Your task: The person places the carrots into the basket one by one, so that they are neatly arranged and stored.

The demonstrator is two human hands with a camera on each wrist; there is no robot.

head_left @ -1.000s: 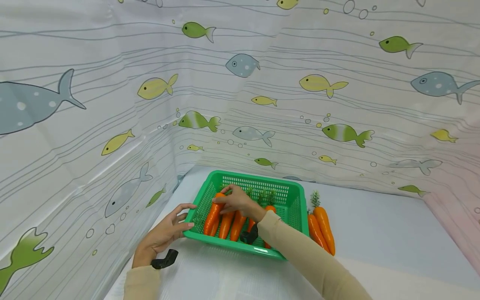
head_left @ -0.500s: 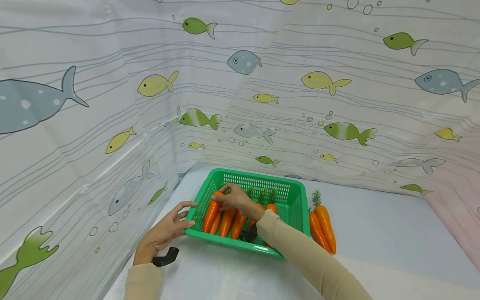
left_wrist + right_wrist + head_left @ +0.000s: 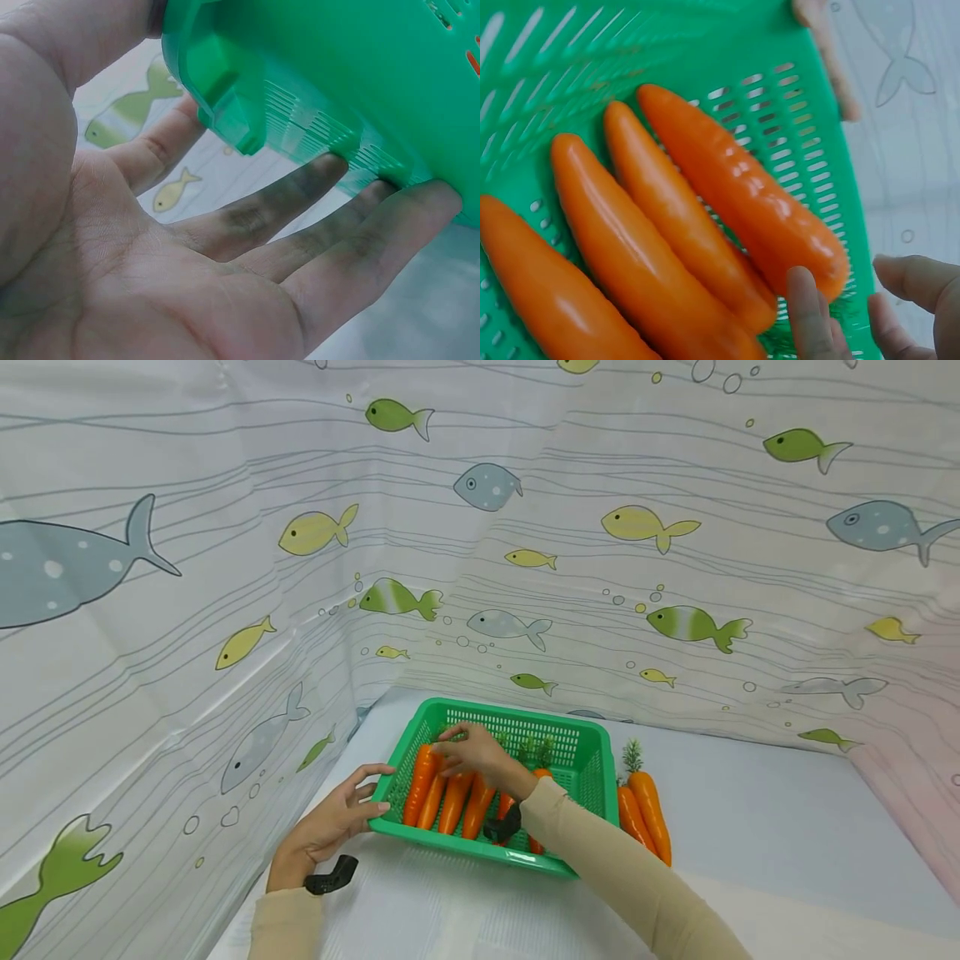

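A green plastic basket [image 3: 525, 857] holds several orange carrots lying side by side, their leafy tops toward the back. My left hand [image 3: 330, 822] holds the basket's left side near the front corner, thumb and fingertips at the rim; the left wrist view shows straight fingers [image 3: 255, 210] against the outer wall. My right hand [image 3: 483, 756] is over the basket, fingers parted and holding nothing. Closest to it lies the leftmost carrot [image 3: 420, 785]; in the right wrist view, a fingertip [image 3: 806, 300] overlaps this carrot's thick end. The hand hides some carrot tops.
To the right of the basket, two carrots [image 3: 648, 810] lie together on the white table [image 3: 765, 827]. A fish-print curtain [image 3: 585, 593] stands behind and on the left. Each wrist wears a small black camera.
The leftmost carrot has gone from my right fingers' grip to lying against the basket's left side. My right hand has let go and drawn slightly rightward. The left hand holds its place.
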